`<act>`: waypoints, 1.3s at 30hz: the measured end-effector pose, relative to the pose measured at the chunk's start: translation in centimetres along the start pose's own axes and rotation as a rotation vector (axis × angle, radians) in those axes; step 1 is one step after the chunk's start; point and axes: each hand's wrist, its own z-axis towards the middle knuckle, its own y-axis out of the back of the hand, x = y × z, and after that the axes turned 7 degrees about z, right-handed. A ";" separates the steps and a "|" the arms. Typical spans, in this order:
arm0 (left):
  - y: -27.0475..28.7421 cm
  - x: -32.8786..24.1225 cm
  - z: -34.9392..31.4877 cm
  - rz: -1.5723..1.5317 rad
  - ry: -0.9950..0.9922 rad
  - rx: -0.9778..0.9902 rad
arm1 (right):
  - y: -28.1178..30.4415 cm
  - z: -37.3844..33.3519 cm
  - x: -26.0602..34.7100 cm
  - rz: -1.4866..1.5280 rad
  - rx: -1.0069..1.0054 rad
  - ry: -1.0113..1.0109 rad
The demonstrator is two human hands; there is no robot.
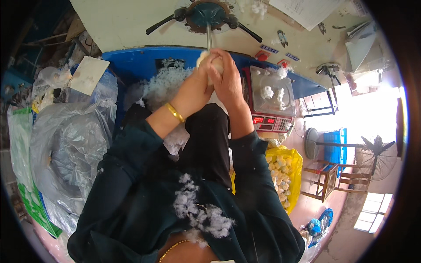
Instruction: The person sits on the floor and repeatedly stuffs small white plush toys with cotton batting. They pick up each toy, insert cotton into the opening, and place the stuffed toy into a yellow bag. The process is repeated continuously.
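Note:
Both hands are closed round a small cream plush piece (203,57) at the lower end of a thin metal tube (209,37). My left hand (193,89), with a gold bangle at its wrist, wraps it from the left. From the right, my right hand (230,82) presses against it, fingers curled over the top. Most of the plush piece is hidden by my fingers, so its full shape cannot be made out. The tube comes down from a dark round machine fitting (208,14) with black-handled levers. White stuffing fluff (169,85) is heaped below and left of my hands.
A red digital scale (271,98) with fluff on its pan stands close at right. Beside my right arm, a yellow bag (293,175) holds many small cream plush pieces. Large clear plastic bags (74,144) lie at left. Snips (282,38) rest on the machine top.

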 end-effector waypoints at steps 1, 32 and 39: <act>0.0 -0.6 -1.1 -0.027 -0.028 -0.018 | 0.1 -0.7 0.3 -0.040 -0.001 0.024; 50.0 19.2 -46.7 1.334 1.519 -0.205 | 24.8 -24.7 -9.0 -0.453 0.193 -1.327; 45.1 10.6 -43.4 0.547 1.373 -0.582 | 13.0 -14.5 -5.9 -0.207 0.385 -0.646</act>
